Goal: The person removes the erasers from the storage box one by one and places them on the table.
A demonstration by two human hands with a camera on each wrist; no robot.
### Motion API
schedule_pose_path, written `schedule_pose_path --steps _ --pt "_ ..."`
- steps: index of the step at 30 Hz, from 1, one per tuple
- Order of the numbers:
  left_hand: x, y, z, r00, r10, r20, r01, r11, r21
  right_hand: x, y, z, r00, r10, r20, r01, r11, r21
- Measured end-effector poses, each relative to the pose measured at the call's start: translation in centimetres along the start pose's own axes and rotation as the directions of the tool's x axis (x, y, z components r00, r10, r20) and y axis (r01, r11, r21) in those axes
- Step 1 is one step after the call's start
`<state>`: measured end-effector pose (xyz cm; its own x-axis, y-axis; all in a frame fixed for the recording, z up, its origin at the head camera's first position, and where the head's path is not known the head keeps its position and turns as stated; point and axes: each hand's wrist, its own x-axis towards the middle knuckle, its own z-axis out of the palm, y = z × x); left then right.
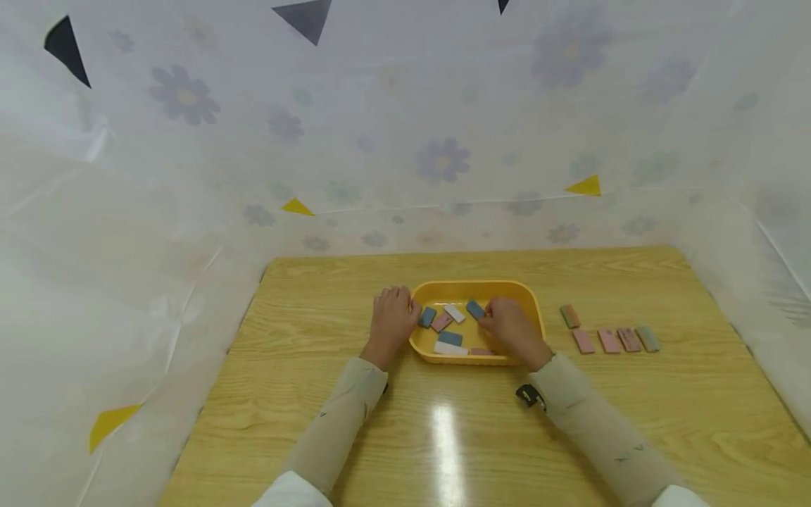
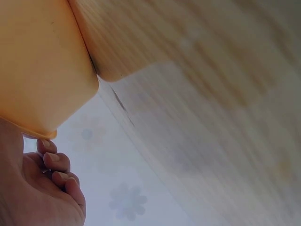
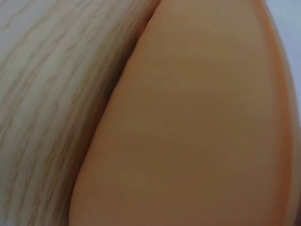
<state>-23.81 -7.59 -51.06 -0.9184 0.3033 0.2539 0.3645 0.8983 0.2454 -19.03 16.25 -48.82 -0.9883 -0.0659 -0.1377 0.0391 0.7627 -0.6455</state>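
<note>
A yellow plastic tray (image 1: 481, 360) with a raised rim sits on the table and holds several small flat rectangular blocks in blue, white and pink. My left hand (image 1: 391, 320) grips the tray's left rim; in the left wrist view, that hand (image 2: 49, 188) has its fingers curled beside the tray's edge. Inside the tray, toward its right side, my right hand (image 1: 512, 325) pinches the end of a blue block (image 1: 474, 309). Another blue block (image 1: 427, 316) lies near the left hand. The right wrist view shows the tray's outer wall (image 3: 197, 122), not the hand.
Right of the tray, several blocks lie on the wooden table (image 1: 285, 408): a green-and-orange block (image 1: 569, 316), pink ones such as this pink block (image 1: 583, 341), and a greenish block (image 1: 648, 339). Flower-patterned sheeting (image 1: 393, 176) hangs behind and at both sides.
</note>
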Motion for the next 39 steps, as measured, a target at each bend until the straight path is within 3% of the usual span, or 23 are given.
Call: schedule_pose_path --steps 7,14,23,39 --pt "0.0 -0.1 0.1 1.000 -0.006 0.011 0.006 1.000 0.003 0.7 0.2 0.9 1.000 -0.001 -0.011 0.001 1.000 0.000" --pt "0.0 0.0 0.2 1.000 -0.012 0.022 0.012 1.000 -0.010 0.8 0.3 1.6 0.998 0.053 -0.035 -0.052 0.999 0.016" --pt "-0.1 0.0 0.4 1.000 0.004 -0.004 -0.004 1.000 0.002 0.9 0.8 2.0 0.996 0.070 -0.054 -0.070 0.998 0.003" --pt "0.1 0.0 0.1 1.000 -0.006 -0.011 0.006 1.000 0.008 1.3 0.6 2.0 0.998 0.031 -0.060 -0.029 0.999 0.040"
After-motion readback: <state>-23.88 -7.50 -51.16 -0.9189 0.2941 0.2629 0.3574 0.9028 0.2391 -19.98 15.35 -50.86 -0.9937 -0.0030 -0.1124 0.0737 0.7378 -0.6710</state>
